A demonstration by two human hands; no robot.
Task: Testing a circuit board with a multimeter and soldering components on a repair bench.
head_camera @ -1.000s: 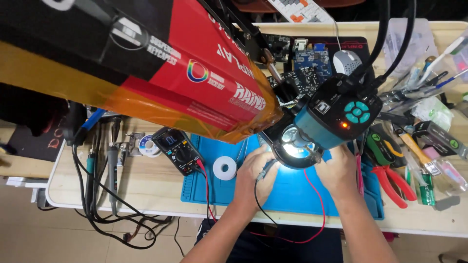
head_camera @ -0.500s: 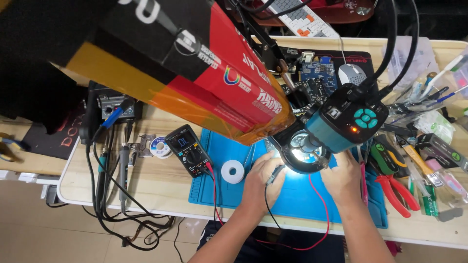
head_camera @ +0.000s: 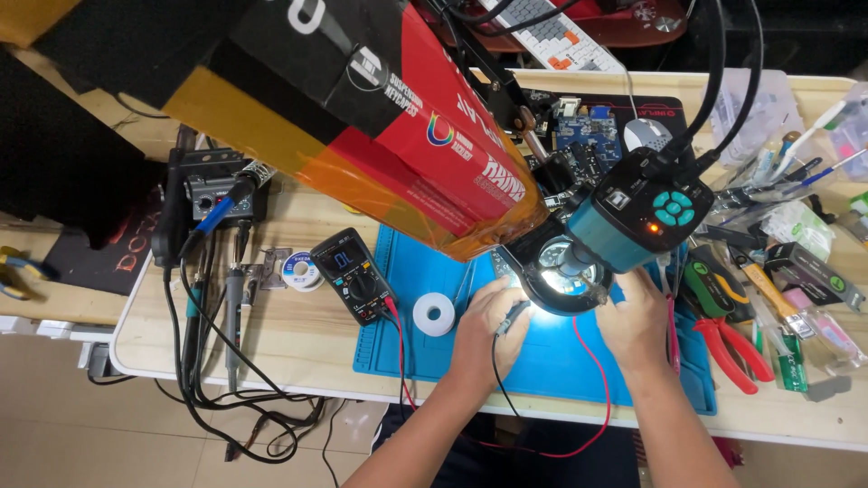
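head | left hand (head_camera: 484,325) pinching black probe (head_camera: 511,316) on blue mat (head_camera: 561,361) | right hand (head_camera: 636,318) under ring light (head_camera: 565,280), finger state unclear

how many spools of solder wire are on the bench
2. One white spool lies on the blue mat, just left of the left hand. A smaller spool sits on the bare wood left of the multimeter. Others may be hidden under the clutter.

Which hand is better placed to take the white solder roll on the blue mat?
Left. The left hand lies right beside the roll, though it holds a black probe; the right hand is farther.
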